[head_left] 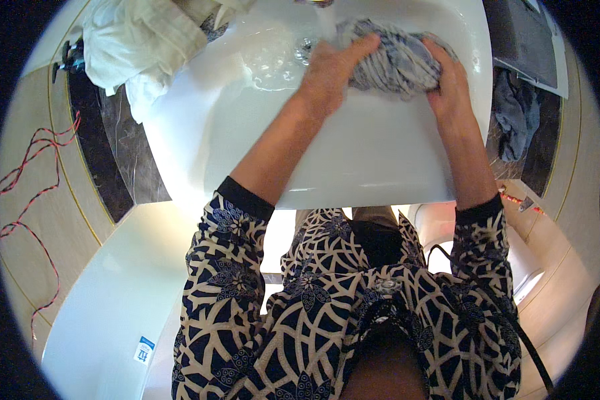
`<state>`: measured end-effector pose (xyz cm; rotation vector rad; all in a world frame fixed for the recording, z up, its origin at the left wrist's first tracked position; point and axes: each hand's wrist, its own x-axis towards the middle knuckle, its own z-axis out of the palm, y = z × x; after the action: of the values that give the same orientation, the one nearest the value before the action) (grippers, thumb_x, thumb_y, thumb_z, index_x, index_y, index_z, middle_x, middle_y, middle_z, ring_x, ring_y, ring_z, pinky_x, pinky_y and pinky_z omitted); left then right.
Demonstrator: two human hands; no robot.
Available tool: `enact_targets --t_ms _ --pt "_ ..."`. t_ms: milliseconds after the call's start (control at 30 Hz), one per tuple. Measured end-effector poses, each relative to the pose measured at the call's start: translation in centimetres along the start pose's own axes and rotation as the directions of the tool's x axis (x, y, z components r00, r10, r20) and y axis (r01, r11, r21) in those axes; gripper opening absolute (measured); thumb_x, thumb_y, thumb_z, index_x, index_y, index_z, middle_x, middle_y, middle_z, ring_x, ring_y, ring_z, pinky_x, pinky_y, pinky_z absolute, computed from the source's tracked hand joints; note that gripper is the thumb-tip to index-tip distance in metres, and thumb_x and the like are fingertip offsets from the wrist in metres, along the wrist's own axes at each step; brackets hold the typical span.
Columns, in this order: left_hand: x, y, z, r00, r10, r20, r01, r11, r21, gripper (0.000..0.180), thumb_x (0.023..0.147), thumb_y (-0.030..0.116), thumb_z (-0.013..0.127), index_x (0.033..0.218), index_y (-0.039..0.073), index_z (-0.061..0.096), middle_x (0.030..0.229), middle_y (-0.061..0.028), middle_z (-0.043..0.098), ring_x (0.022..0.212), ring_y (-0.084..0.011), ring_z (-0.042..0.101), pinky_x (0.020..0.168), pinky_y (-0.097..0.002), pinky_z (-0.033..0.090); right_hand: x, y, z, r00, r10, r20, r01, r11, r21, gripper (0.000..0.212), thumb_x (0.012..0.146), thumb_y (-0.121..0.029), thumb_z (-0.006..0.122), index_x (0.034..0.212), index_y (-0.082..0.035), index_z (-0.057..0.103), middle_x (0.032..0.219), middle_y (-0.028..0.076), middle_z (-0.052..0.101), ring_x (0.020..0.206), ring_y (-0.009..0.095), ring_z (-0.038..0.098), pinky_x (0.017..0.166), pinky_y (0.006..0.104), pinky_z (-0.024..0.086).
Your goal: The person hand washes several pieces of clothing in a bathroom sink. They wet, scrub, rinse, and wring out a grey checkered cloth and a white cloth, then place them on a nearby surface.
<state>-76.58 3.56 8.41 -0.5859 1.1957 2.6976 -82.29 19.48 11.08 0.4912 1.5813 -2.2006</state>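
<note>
The glossy white ceramic basin [360, 157] curves round both hands, its broad near half separating the wet grey-and-white patterned cloth [400, 70] from the front rim. A heaped cream fabric [143, 43] overhangs the left rim; the metal faucet [315, 3] sits at the far edge, and a crumpled dark-grey cloth [515, 117] lies on the dark marbled worktop [497, 160] at right. Bunched in the basin's far right part, the patterned cloth stretches roughly left to right, the left hand [328, 72] gripping its left end, thumb on top, and the right hand [451, 79] its right end.

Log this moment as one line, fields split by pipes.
left hand: holds bunched grey-white cloth, left end | right hand: holds right end | faucet: running into white washbasin | cream cloth: at left rim
</note>
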Motion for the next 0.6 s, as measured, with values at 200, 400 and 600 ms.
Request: enact_targets --t_ms 200,400,600 --pt "-3.2 -1.0 1.1 0.971 -0.128 -0.2 0.123 0.992 -0.035 0.06 0.068 0.039 0.064 0.107 -0.002 0.043 0.1 -0.0139 0.049 0.091 -0.0222 0.05 0.077 -0.0328 0.042 -3.1 0.2 0.2 0.994 -0.056 -0.091 0.055 0.998 -0.011 0.029 0.069 -0.011 0.062 0.094 0.002 0.053 0.089 0.011 0.057 0.081 0.02 0.056 0.072 0.0284 0.046" --pt "-3.8 -0.5 0.2 0.96 -0.218 -0.175 0.148 0.928 -0.341 0.053 0.07 0.044 0.058 0.102 0.004 0.048 0.098 -0.0087 0.051 0.089 -0.0197 0.051 0.078 -0.033 0.043 -6.0 0.0 3.8 0.899 -0.385 0.207 0.428 0.871 -0.239 0.02 0.066 -0.009 0.065 0.083 -0.002 0.058 0.091 0.008 0.059 0.082 0.017 0.056 0.072 0.0263 0.044" --pt "-4.7 1.5 -1.9 0.986 -0.169 0.008 0.163 0.939 -0.303 0.031 0.077 0.034 0.051 0.097 0.01 0.052 0.089 -0.0065 0.055 0.083 -0.018 0.053 0.075 -0.0314 0.044 -8.0 -0.1 7.9 0.321 -0.571 0.756 0.946 0.225 -0.232 0.022 0.059 -0.007 0.066 0.078 -0.003 0.056 0.093 0.013 0.058 0.086 0.024 0.056 0.075 0.0315 0.045"
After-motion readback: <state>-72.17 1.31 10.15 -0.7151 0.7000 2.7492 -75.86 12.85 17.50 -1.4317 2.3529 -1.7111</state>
